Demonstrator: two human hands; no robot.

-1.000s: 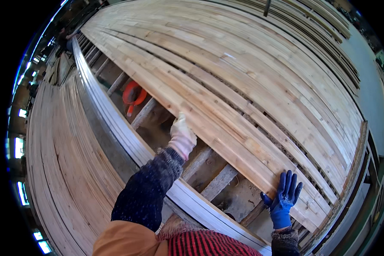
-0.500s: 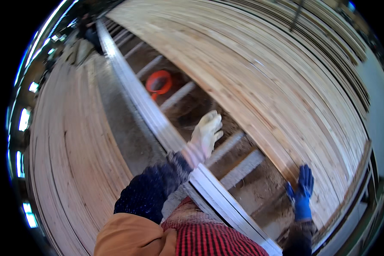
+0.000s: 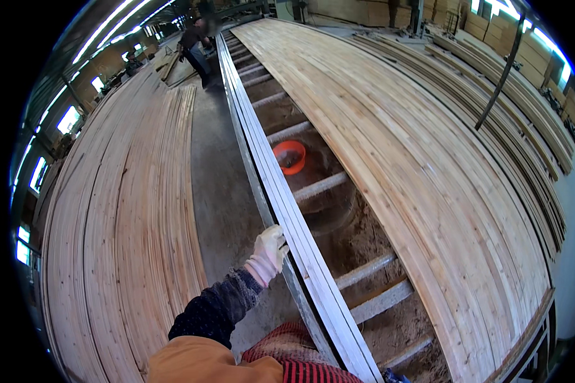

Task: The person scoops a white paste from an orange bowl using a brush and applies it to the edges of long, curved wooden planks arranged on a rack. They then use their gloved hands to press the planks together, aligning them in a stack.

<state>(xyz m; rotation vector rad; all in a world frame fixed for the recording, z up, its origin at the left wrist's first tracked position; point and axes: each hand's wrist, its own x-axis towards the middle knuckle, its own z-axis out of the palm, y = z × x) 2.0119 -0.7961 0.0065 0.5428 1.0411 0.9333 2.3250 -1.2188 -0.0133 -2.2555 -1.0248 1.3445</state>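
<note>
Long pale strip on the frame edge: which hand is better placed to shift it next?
Probably left. The white-gloved left hand already rests on the long pale strip; only a blue sliver of the right glove shows.

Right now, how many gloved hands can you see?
1 clearly: the left hand in a white glove rests on the long pale rail. A scrap of blue at the lower edge may be the right hand, nearly all hidden.

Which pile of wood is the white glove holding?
The left hand grips the thin stack of pale strips on edge along the frame's rail, not the wide glued panel or the floor planks.
</note>
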